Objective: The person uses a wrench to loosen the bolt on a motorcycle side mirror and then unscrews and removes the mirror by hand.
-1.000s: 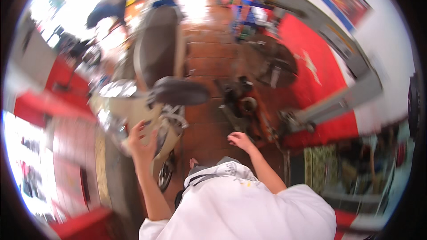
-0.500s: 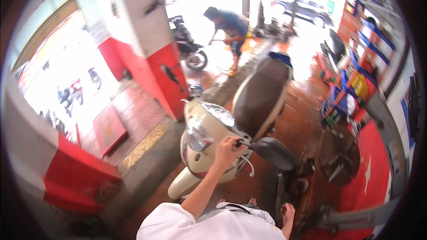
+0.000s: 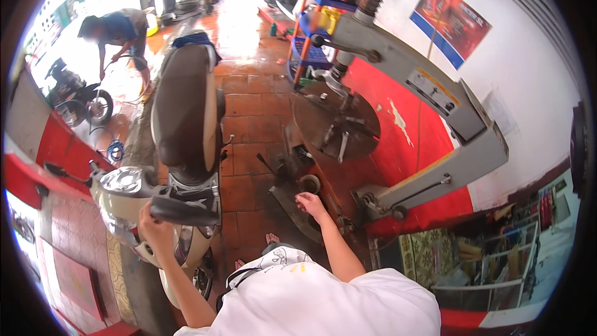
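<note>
My left hand (image 3: pixel 151 225) is closed on the end of a dark mirror (image 3: pixel 183 210) at the front of a cream scooter (image 3: pixel 121 208). The scooter's long brown seat (image 3: pixel 183 109) lies just beyond. My right hand (image 3: pixel 309 203) is lifted, fingers loosely curled with nothing visible in them, right of the scooter and in front of a grey tyre-changing machine (image 3: pixel 438 177). That machine has a dark round turntable (image 3: pixel 336 118) with a wrench lying on it.
A tiled aisle (image 3: pixel 242 99) runs ahead beside a coloured tool rack (image 3: pixel 314 46). At upper left, a person (image 3: pixel 115 31) bends with a hose by a motorbike (image 3: pixel 93 106). A red-and-white wall (image 3: pixel 516 74) is right, a cluttered glass cabinet (image 3: pixel 472 255) lower right.
My left hand went from open beside the scooter to gripping at the mirror. My right hand dropped, then rose forward. The view swung left, then back right.
</note>
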{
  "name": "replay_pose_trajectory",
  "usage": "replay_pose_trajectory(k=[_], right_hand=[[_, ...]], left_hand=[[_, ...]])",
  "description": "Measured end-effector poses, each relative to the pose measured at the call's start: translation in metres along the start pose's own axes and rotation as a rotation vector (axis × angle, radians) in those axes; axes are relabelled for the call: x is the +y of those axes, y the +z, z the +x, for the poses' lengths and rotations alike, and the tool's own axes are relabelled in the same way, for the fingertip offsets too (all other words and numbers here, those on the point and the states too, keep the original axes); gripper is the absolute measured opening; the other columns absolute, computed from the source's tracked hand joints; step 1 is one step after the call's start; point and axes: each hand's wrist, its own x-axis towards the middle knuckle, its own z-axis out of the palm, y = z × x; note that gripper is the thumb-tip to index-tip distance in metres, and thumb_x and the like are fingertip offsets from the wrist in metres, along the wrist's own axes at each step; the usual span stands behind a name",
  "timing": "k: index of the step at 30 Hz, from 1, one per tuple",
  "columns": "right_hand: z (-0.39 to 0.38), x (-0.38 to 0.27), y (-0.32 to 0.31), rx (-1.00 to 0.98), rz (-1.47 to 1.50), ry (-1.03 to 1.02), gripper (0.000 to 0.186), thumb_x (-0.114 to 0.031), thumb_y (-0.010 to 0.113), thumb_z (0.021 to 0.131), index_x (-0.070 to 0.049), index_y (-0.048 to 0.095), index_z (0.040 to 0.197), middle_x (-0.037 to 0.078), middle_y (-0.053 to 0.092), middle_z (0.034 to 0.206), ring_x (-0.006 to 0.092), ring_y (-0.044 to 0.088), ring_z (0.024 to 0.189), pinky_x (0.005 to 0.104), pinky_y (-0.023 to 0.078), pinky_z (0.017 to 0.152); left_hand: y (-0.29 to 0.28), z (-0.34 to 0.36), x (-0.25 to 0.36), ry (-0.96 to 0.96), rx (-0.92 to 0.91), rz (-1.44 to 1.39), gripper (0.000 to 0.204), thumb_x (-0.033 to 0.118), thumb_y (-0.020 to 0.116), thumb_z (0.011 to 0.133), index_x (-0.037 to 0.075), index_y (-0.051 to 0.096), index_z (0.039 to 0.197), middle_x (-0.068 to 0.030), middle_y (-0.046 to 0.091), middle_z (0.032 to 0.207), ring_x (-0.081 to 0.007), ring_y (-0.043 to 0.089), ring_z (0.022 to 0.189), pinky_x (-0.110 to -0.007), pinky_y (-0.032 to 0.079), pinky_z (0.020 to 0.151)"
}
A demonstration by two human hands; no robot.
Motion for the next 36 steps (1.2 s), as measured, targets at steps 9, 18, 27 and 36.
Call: replay_pose_trajectory(k=[9, 18, 27, 36], right_hand=[[0.066, 0.031, -0.104, 0.408, 0.014, -0.164, 0.019, -0.024, 0.061, 0.095, -0.007, 0.067, 0.1, 0.0, 0.067, 0.082, 0.0083, 0.06, 0.064, 0.0242, 0.046, 0.057], [0.157, 0.003, -0.184, 0.792, -0.357, -0.214, 0.038, -0.036, 0.069, 0.086, -0.003, 0.069, 0.105, 0.01, 0.073, 0.088, 0.0248, 0.069, 0.086, 0.0376, 0.053, 0.08], [0.211, -0.019, -0.212, 0.682, -0.57, -0.134, 0.04, -0.038, 0.067, 0.086, -0.002, 0.072, 0.102, 0.016, 0.073, 0.095, 0.0306, 0.07, 0.094, 0.0397, 0.053, 0.083], [0.221, -0.034, -0.228, 0.525, -0.737, -0.137, 0.04, -0.04, 0.063, 0.089, -0.003, 0.072, 0.102, 0.018, 0.072, 0.097, 0.0335, 0.069, 0.096, 0.0413, 0.052, 0.085]], left_hand=[[0.043, -0.009, -0.055, -0.067, 0.249, -0.069, 0.022, 0.02, 0.071, 0.09, 0.001, 0.061, 0.093, -0.0065, 0.058, 0.082, -0.0182, 0.054, 0.076, -0.033, 0.046, 0.074], [0.044, -0.018, -0.035, -0.29, 0.27, 0.066, 0.027, 0.029, 0.07, 0.092, 0.004, 0.063, 0.1, -0.0041, 0.064, 0.084, -0.0117, 0.06, 0.074, -0.027, 0.049, 0.068], [0.079, -0.065, -0.025, -0.453, 0.507, 0.083, 0.041, 0.035, 0.074, 0.087, -0.002, 0.062, 0.1, -0.0092, 0.064, 0.094, -0.0196, 0.061, 0.078, -0.03, 0.051, 0.07], [0.089, -0.055, -0.019, -0.388, 0.552, 0.062, 0.049, 0.029, 0.077, 0.085, 0.0, 0.051, 0.114, -0.0065, 0.054, 0.095, -0.0153, 0.052, 0.079, -0.028, 0.046, 0.07]])
